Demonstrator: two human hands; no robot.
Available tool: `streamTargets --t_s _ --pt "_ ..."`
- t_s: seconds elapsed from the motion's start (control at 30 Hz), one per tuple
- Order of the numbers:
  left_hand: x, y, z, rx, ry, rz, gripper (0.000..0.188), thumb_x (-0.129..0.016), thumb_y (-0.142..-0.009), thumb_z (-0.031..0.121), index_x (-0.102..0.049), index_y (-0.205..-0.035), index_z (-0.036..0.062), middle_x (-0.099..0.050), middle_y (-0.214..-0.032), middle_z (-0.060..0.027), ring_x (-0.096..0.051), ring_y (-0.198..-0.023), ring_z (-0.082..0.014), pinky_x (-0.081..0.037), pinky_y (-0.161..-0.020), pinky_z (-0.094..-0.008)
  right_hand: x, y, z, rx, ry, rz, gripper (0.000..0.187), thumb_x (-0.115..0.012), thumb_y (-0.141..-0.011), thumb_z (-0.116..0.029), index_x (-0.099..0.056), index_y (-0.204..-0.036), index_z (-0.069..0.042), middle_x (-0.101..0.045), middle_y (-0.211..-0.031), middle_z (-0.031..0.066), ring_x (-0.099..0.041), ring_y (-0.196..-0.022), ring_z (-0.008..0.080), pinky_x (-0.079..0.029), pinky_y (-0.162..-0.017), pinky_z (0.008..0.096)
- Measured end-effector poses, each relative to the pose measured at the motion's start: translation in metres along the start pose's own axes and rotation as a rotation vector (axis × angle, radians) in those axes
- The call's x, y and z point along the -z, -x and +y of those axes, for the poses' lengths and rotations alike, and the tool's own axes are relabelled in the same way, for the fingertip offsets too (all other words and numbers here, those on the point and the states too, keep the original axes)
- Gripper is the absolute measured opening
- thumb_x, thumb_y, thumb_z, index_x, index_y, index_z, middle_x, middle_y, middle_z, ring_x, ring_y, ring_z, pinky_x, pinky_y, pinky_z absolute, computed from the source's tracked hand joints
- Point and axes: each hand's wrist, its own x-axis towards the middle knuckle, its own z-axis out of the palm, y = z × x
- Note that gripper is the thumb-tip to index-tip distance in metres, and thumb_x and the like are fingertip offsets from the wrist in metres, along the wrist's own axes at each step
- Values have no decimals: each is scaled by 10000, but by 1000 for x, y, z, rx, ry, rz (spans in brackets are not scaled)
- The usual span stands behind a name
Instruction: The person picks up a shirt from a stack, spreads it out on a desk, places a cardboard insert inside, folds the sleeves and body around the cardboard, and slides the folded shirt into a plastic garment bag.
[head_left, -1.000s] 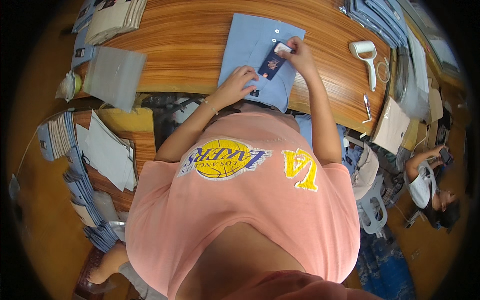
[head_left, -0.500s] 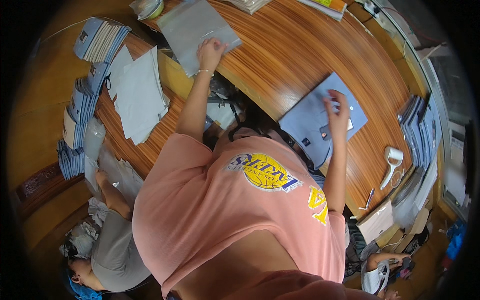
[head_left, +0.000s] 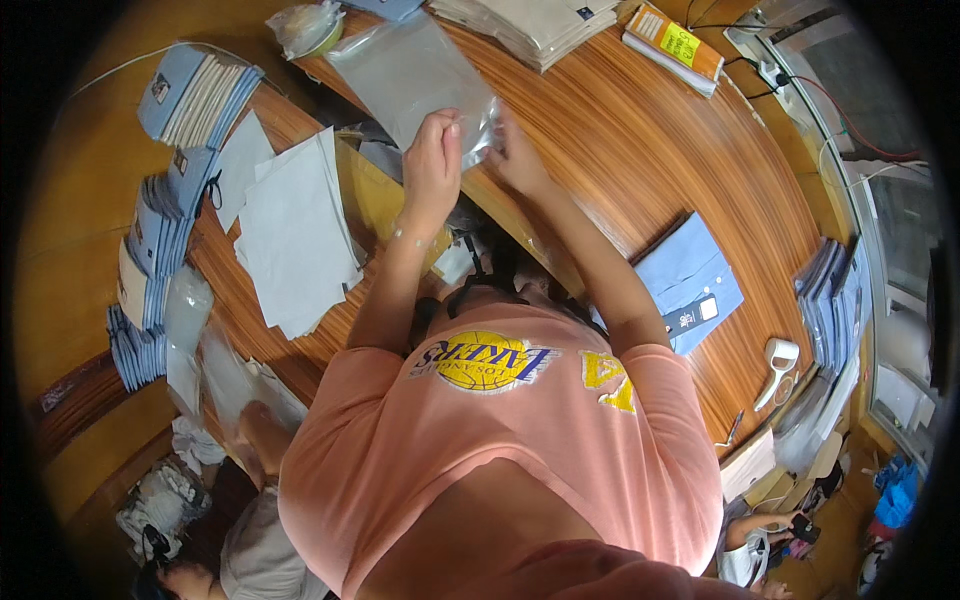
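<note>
A clear plastic bag (head_left: 385,75) lies flat at the far left of the wooden table. At its near edge my left hand (head_left: 433,165) is closed, thumb against fingers, with the bag's edge in it. My right hand (head_left: 515,158) pinches the bag's near right corner, where the film is creased and shiny; its fingertips are partly blurred. To the right on the table lies a folded blue shirt (head_left: 690,265) with a dark tag (head_left: 690,315) on it, touched by neither hand.
White paper sheets (head_left: 295,230) cover the left table, beside stacks of folded blue garments (head_left: 165,215). A lint roller (head_left: 777,370), a pen (head_left: 735,428) and bagged garments (head_left: 835,300) lie at right. Beige packages (head_left: 530,25) and an orange booklet (head_left: 675,45) lie at the back. Another person (head_left: 270,545) sits at lower left.
My right hand has left the blue shirt and moved far left to the bag's corner. The left hand has closed at the bag's near edge. The shirt now lies farther onto the table.
</note>
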Motion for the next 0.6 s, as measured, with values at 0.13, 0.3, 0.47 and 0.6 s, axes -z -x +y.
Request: streamTargets --t_s 0.13,0.3,0.47,0.6 --pt "23 -11 38 229 337 -598 147 -435 -941 153 -521 -960 36 -592 -819 -85 -592 -714 -180 -443 -603 -276 35 -1 -61 367 346 62 702 -730 -699 -220 -413 -1309 -79 -415 -1309 177 -403 -1185 355 -319 -992 445" --pt "-21 -52 84 341 1560 -1021 228 -405 -957 163 -471 -1131 31 -573 -994 -87 -582 -869 -131 -469 -622 -220 111 84 -81 163 3 -161 496 -678 -804 -247 -483 -1228 -79 -554 -1132 84 -524 -1039 210 -390 -966 330" --pt "-149 -100 83 979 2195 -642 355 -526 -890 272 -438 -1127 23 -474 -1047 -127 -523 -904 -208 -447 -788 -307 189 142 -144 -371 -359 362 204 -545 -908 -232 -594 -952 -39 -594 -779 43 -570 -753 108 -481 -586 239" --pt "-271 -18 73 876 2043 -1181 739 -380 -903 541 -246 -1363 -22 -290 -1391 -255 -331 -1260 -411 -267 -1047 -543 280 180 -112 -500 -209 737 198 -515 -917 -241 -552 -1016 -73 -476 -571 -20 -428 -451 75 -378 -384 251"
